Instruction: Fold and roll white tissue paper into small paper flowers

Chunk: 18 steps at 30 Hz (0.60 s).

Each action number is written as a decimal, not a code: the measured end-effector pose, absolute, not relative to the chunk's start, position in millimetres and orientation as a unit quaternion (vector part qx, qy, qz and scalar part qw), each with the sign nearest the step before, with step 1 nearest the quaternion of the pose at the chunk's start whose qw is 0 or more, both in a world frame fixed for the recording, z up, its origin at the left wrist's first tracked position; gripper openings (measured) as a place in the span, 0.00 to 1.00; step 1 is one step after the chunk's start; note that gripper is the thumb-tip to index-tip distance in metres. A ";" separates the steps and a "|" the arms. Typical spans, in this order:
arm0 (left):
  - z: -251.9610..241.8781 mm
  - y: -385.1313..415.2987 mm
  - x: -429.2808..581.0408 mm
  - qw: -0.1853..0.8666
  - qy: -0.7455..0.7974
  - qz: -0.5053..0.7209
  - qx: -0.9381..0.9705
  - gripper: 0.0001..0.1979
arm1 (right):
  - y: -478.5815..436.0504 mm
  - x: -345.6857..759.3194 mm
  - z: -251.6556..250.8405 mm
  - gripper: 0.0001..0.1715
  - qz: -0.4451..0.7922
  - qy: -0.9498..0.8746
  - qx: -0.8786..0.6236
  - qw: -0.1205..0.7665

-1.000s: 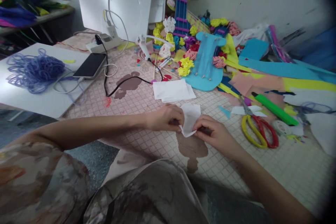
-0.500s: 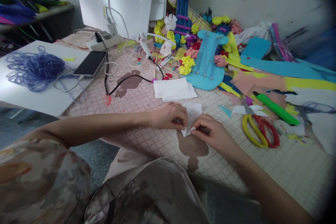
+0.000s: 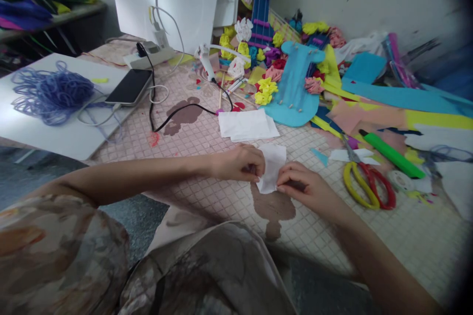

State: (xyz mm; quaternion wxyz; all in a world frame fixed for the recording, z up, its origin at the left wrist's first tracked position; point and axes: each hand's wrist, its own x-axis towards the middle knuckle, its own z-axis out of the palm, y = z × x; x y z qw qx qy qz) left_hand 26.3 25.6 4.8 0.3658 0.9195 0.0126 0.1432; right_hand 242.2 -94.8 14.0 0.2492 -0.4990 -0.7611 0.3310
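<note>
A small white paper piece (image 3: 272,167) lies on the checked tablecloth (image 3: 207,192) between my two hands. My left hand (image 3: 240,164) pinches its left edge with curled fingers. From the other side my right hand (image 3: 303,188) grips the paper's lower right edge, fingers pressed together. Just beyond them sits a stack of white paper sheets (image 3: 246,125). Yellow and red scissors (image 3: 365,184) rest to the right of my right hand.
A green marker (image 3: 391,154), coloured foam sheets and a blue guitar-shaped cutout (image 3: 293,89) with paper flowers crowd the back right. A glue gun (image 3: 206,63), black cable, phone (image 3: 129,87) and purple yarn (image 3: 51,92) on a white board lie to the left.
The paper has been folded or pressed a little narrower, and both hands have stayed on it with small finger shifts. The view has drifted slightly.
</note>
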 end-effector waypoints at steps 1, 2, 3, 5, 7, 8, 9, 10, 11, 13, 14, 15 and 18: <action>4.0 24.9 26.9 0.362 0.019 0.144 0.921 0.02 | -94.3 239.6 13.7 0.06 0.319 -0.763 -0.504 0.251; 3.1 23.8 27.5 0.355 0.028 0.146 0.923 0.01 | -94.0 236.7 13.5 0.06 0.306 -0.764 -0.510 0.251; 2.2 22.3 28.2 0.347 0.037 0.150 0.925 0.01 | -93.9 233.5 13.4 0.06 0.293 -0.763 -0.518 0.252; 0.5 19.1 29.3 0.333 0.055 0.158 0.928 0.01 | -94.6 227.7 13.2 0.07 0.270 -0.763 -0.530 0.253; -0.8 16.2 30.1 0.329 0.067 0.164 0.928 0.01 | -95.9 223.4 12.9 0.07 0.248 -0.763 -0.540 0.254; -1.2 15.0 30.3 0.330 0.074 0.168 0.926 0.01 | -96.6 221.8 12.6 0.07 0.238 -0.764 -0.543 0.255; -1.6 14.1 30.4 0.332 0.081 0.176 0.923 0.01 | -97.3 220.6 12.3 0.07 0.229 -0.764 -0.546 0.257; -1.8 13.3 30.5 0.335 0.089 0.185 0.920 0.01 | -97.8 219.7 11.9 0.07 0.222 -0.764 -0.548 0.257; -1.9 12.7 30.5 0.335 0.096 0.193 0.917 0.02 | -98.2 219.0 11.5 0.07 0.217 -0.764 -0.551 0.257; -1.9 11.6 30.7 0.334 0.107 0.201 0.915 0.02 | -98.7 217.8 10.6 0.08 0.211 -0.762 -0.556 0.255; -1.7 11.1 30.8 0.331 0.110 0.200 0.915 0.02 | -98.8 217.3 10.1 0.08 0.209 -0.761 -0.560 0.253; -1.5 10.6 31.0 0.329 0.113 0.198 0.917 0.02 | -98.8 216.7 9.8 0.08 0.206 -0.759 -0.564 0.252; -0.7 9.6 31.7 0.324 0.117 0.194 0.918 0.02 | -98.8 215.1 9.3 0.08 0.199 -0.755 -0.572 0.253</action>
